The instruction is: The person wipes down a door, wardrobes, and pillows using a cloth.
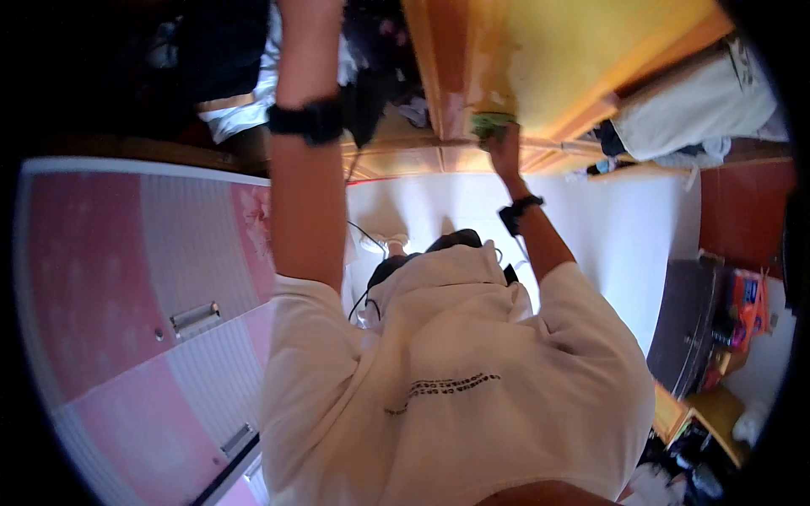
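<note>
My right hand [504, 152] is closed on a green cloth [492, 126], which rests against the lower part of a yellow-brown wooden cabinet panel [557, 59]. Streaks that look wet show on the wood above the cloth. My left forearm [308, 190], with a black wristband [308, 122], reaches up past the top edge of the picture, beside a dark open compartment. The left hand's fingers are out of the picture, so what they touch is hidden. A second black band [519, 213] sits on my right wrist.
Dark and white clothes [240, 118] fill the compartment at upper left. A pink and white cabinet [169, 278] with metal handles stands on the left. Folded pale fabric [696, 101] lies on a shelf at right. A thin black cable hangs near my legs, above the white floor [591, 228].
</note>
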Available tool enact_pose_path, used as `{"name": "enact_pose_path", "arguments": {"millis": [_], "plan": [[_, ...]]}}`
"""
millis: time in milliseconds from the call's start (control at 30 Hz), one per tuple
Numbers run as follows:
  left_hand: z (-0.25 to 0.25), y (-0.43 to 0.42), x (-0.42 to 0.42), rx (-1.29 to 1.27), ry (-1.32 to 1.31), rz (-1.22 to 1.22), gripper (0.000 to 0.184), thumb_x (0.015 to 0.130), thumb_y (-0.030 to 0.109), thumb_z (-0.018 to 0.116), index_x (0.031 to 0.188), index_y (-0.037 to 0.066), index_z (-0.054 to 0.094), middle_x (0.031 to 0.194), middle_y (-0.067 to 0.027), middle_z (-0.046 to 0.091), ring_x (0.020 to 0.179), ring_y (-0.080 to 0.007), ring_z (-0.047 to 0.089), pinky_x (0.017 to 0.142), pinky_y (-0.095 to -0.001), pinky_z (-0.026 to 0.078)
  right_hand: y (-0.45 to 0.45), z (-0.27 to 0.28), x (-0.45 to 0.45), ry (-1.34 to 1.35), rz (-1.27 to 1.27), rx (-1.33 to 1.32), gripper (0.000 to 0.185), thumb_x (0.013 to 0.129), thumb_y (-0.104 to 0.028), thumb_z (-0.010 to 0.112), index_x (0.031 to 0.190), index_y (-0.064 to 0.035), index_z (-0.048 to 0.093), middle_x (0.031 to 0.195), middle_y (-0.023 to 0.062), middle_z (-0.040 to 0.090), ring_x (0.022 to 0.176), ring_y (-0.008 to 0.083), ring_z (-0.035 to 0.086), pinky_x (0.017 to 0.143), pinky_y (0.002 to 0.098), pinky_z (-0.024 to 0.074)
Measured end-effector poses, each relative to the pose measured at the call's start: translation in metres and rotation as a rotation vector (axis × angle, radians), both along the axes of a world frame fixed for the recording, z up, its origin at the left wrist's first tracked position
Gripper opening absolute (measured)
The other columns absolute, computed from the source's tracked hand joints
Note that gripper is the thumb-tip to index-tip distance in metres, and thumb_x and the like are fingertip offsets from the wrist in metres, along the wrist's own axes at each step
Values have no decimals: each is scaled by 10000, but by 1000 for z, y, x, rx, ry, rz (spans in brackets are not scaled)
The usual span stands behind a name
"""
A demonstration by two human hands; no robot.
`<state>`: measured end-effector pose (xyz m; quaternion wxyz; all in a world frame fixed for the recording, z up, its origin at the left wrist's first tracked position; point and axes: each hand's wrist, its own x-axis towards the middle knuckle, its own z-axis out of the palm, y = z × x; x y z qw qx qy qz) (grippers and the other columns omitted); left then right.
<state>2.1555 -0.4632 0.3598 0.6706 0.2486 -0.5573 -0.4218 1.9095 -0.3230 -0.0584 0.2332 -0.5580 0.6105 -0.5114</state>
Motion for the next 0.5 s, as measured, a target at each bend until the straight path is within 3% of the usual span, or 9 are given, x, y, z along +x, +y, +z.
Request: {"name": "enact_pose_path", "arguments": {"millis": [33, 133, 167, 200, 233, 267, 333, 433, 500], "plan": [[-2, 38, 0, -27, -158, 200, 597, 1014, 442, 396, 1379, -30, 384, 1273, -224, 518, 1101, -313, 551, 968, -415, 448, -5, -7, -23, 240, -48, -113, 413, 819, -87, 526, 1193, 47, 413, 1117, 235, 458, 1059, 398, 480, 939, 469, 411], [-32, 123, -5, -83, -435, 362, 283, 988, 295, 535, 967, 13, 520, 805, -100, 579, 807, -192, 589, 742, -332, 463, -20, 37, -70, 176, -299, -225, 381, 858, -125, 593, 1184, 27, 465, 1148, 183, 487, 1079, 335, 481, 962, 447, 388], [-66, 117, 2, -382, -478, 351, 303, 984, 329, 542, 996, 28, 517, 844, -76, 579, 805, -156, 556, 754, -291, 461, -33, 50, -91, 209, -421, -266, 363, 888, -149, 611, 1195, 10, 498, 1191, 149, 505, 1097, 293, 494, 962, 420, 398], [-107, 112, 14, -294, -524, 129, 260, 982, 304, 550, 1019, 47, 533, 884, -55, 601, 805, -136, 554, 754, -287, 467, -32, 112, -94, 55, -308, -308, 253, 924, -94, 557, 1157, 6, 551, 1149, 111, 558, 1053, 237, 525, 946, 371, 421], [-132, 123, 23, -51, -635, -2, 141, 978, 167, 554, 1063, 55, 546, 946, -21, 568, 924, -111, 542, 828, -261, 437, -27, 178, -88, 59, -220, -436, 239, 932, -74, 539, 1156, 1, 569, 1143, 102, 579, 1044, 208, 536, 933, 344, 430], [-155, 126, 23, 88, -589, -77, 171, 963, 180, 569, 1069, 51, 537, 895, -41, 608, 813, -131, 562, 763, -283, 471, -21, 238, -77, 60, -138, -565, 232, 940, -55, 522, 1156, -5, 588, 1137, 93, 600, 1034, 179, 547, 920, 317, 440], [-175, 130, 14, 191, -589, -170, 225, 935, 57, 582, 1144, 55, 498, 977, -47, 596, 920, -108, 579, 830, -248, 468, -6, 330, -48, -40, -33, -572, 201, 932, -71, 558, 1103, -7, 644, 1128, 92, 646, 1059, 182, 565, 972, 314, 414], [-167, 134, -25, 151, -438, -241, 407, 916, 53, 606, 1281, 73, 429, 1003, -79, 602, 943, -128, 596, 841, -261, 475, -28, 356, -52, -122, 107, -471, 190, 941, -83, 547, 1039, -11, 693, 1034, 71, 681, 981, 157, 591, 931, 285, 429], [-147, 143, -51, 150, -372, -267, 642, 903, 60, 626, 1442, 107, 280, 1103, -141, 592, 1009, -189, 606, 885, -310, 477, -36, 340, -48, -91, 161, -425, 198, 946, -92, 539, 1014, -9, 705, 985, 60, 689, 949, 148, 599, 909, 278, 439]]}}
